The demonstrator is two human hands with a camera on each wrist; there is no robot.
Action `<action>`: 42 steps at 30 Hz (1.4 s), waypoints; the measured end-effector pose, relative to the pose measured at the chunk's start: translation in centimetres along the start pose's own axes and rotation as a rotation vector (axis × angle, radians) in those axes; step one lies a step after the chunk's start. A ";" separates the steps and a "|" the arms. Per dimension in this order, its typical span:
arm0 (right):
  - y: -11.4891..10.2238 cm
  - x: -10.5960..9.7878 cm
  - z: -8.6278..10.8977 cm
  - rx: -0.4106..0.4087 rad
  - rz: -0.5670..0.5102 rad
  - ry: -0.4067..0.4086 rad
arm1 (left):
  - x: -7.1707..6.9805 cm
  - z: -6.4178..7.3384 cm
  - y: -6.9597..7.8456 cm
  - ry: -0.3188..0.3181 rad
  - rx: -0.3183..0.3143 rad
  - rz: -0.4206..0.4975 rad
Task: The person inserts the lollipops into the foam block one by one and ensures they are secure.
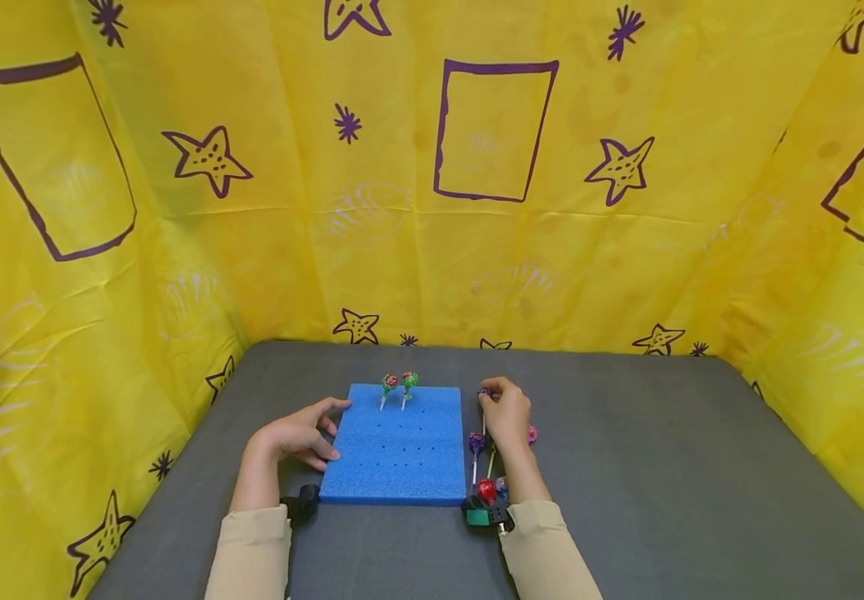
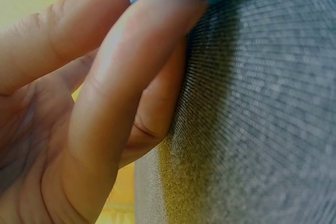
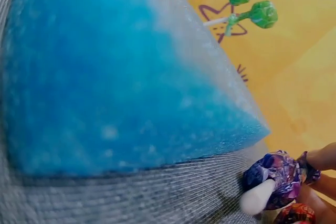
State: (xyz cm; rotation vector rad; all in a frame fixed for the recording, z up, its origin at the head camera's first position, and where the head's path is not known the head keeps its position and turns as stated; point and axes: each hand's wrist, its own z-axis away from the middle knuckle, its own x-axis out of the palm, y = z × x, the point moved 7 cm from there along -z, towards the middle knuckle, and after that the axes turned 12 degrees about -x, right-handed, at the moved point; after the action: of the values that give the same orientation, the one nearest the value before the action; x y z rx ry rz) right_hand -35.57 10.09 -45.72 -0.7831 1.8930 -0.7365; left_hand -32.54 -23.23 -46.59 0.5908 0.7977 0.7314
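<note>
The round lollipop in shiny purple wrapping is at the fingertips of your right hand, just beyond the right edge of the flat blue foam board. You pinch it between thumb and fingers by its wrapped end; the right wrist view shows its white stick pointing towards that camera. Whether it is clear of the tabletop, you cannot tell. Your left hand grasps nothing: its fingers and thumb rest, spread, against the board's left edge, seemingly steadying it.

Close by your right hand, a second purple-wrapped lollipop lies with its stick towards you. Nearer your wrist are a shiny red lollipop and a bluish one, and a pink one peeks out beyond your hand. On the board, rows of small holes show, and two green-and-red wrapped lollipops stand on their sticks near the far edge.

You seem to be at the picking-up step. The next move probably calls for turning the stick downward, lining it up with a free hole and pressing straight in while your left hand braces the board.
</note>
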 end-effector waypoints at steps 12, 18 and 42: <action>-1.2 -1.0 -0.2 -0.021 -0.097 0.095 | 0.0 0.0 -0.1 0.001 -0.001 0.014; -2.2 -1.4 -0.4 -0.047 -0.148 0.136 | 0.0 0.0 0.0 -0.001 0.005 0.013; -4.3 -0.2 0.3 0.023 -0.369 0.098 | 0.0 0.0 -0.1 0.000 -0.011 0.015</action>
State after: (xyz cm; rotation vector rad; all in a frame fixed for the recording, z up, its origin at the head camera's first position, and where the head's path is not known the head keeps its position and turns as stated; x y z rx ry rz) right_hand -34.31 7.57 -42.45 -1.1165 1.8432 -1.0374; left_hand -32.48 -23.27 -46.64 0.5878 0.7893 0.7486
